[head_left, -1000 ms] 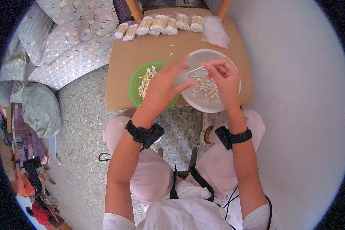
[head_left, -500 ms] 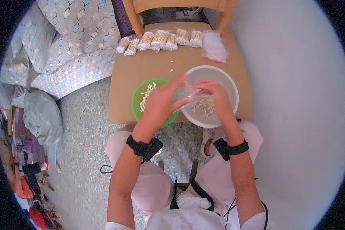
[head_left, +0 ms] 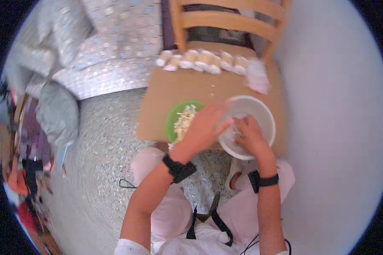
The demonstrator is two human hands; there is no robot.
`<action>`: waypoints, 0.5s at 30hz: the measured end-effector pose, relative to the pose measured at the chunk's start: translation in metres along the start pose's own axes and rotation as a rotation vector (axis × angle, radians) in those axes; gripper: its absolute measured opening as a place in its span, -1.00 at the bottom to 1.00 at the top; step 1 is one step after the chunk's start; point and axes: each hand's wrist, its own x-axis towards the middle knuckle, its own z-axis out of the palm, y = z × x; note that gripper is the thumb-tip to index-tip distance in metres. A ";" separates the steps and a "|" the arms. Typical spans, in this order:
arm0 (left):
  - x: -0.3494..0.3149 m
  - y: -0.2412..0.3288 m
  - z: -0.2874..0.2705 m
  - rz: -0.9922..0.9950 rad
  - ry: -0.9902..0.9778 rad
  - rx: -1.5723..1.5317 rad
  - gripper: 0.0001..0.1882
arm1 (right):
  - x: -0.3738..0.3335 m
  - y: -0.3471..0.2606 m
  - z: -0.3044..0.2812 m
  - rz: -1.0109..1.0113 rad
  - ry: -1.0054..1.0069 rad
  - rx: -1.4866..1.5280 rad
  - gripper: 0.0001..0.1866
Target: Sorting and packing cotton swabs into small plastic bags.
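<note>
Both hands meet over the white bowl (head_left: 259, 111), which stands on the near right part of the brown table (head_left: 174, 91). The left hand (head_left: 205, 127) reaches across from the left, its fingers stretched toward the middle of the bowl and pressed close together; it seems to touch a small pale thing at the bowl's inner wall, but the picture is blurred and I cannot tell if the fingers pinch it. The right hand (head_left: 251, 135) lies over the near side of the bowl with its fingers curled, and something thin and pale shows at its fingertips; whether it is really pinched I cannot tell. Each wrist wears a black band.

Just left of the white bowl, touching it or almost, stands a green bowl (head_left: 174, 117) with pale thin strips (head_left: 184, 123) inside. The left hand covers part of its right rim.

At the far edge of the table lies a row of small pale bundles (head_left: 202, 60), side by side, and to the right of them a crumpled clear plastic bag (head_left: 258, 76). Behind the table stands a wooden chair (head_left: 230, 19). On the left, on the speckled floor (head_left: 102, 170), there is a patterned grey bedding (head_left: 115, 46).
</note>
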 end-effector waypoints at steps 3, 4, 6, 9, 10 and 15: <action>-0.002 0.003 0.014 -0.063 -0.023 -0.068 -0.49 | -0.008 0.006 0.003 -0.188 0.071 0.343 -0.41; 0.007 0.007 0.022 -0.024 -0.012 -0.057 -0.48 | -0.008 0.029 0.012 -0.257 0.231 -0.127 -0.46; 0.010 0.003 0.044 0.027 0.085 -0.146 -0.45 | -0.013 0.031 -0.003 -0.178 0.100 0.137 -0.52; 0.019 0.003 0.059 0.143 0.144 -0.085 -0.39 | 0.001 0.071 0.002 -0.152 0.098 0.250 -0.70; 0.016 0.003 0.053 0.160 0.076 -0.058 -0.37 | 0.002 0.067 -0.003 -0.263 0.126 0.074 -0.77; 0.008 -0.005 0.050 0.250 0.013 -0.088 -0.30 | 0.027 0.058 -0.007 -0.186 0.080 0.252 -0.79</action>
